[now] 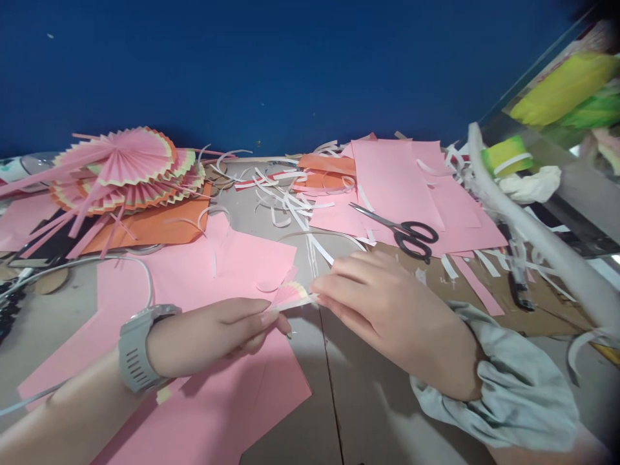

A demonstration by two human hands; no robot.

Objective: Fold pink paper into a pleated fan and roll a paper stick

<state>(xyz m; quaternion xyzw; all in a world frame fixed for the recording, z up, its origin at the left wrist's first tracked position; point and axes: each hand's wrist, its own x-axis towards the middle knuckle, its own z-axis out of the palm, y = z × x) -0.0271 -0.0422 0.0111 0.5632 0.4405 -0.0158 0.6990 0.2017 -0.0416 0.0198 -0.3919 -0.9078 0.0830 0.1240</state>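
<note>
Near the middle of the table, a small pleated pink paper fan (289,294) with a cream edge shows between my hands. My left hand (227,329), with a grey watch at its wrist, pinches the fan's left end from above and below. A pale strip (295,303) runs along the fan's lower edge. The fingertips of my right hand (372,303) are closed on the strip's right end, and a scrunched light-green cuff circles that wrist. Under my left hand lie large pink sheets (179,271).
Black-handled scissors (407,232) lie on pink sheets (392,187) at the back right. Pleated pink and orange rosettes (130,161) are piled at the back left on an orange sheet (169,223). White paper scraps (290,197) lie between them. A white tube (537,232) curves down the right side.
</note>
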